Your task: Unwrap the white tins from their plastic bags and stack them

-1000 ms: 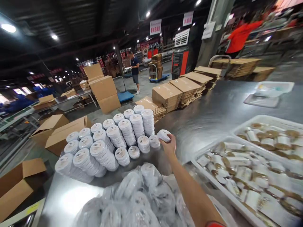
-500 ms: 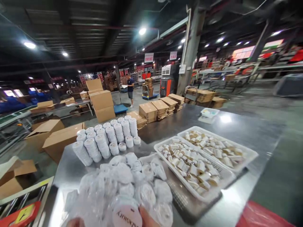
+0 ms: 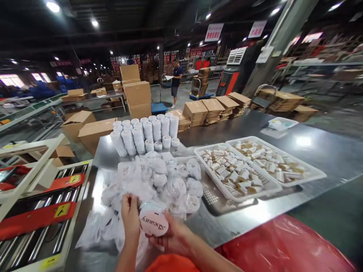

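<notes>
Right hand (image 3: pixel 177 233), lower centre: closed round one disc (image 3: pixel 154 219); left hand (image 3: pixel 130 209): grip unclear (stacks (image 3: pixel 138 140) done, mid-left; heap (image 3: pixel 158 166) below, unstacked).

Can't see the underside of the round disc (image 3: pixel 154 219), and that tiny mark (image 3: pixel 156 214) above its lettering (image 3: pixel 153 224) is way too small to read. Bottom edge chops off the red plastic (image 3: pixel 286 241); left edge cuts the roller conveyor (image 3: pixel 61 217).
</notes>
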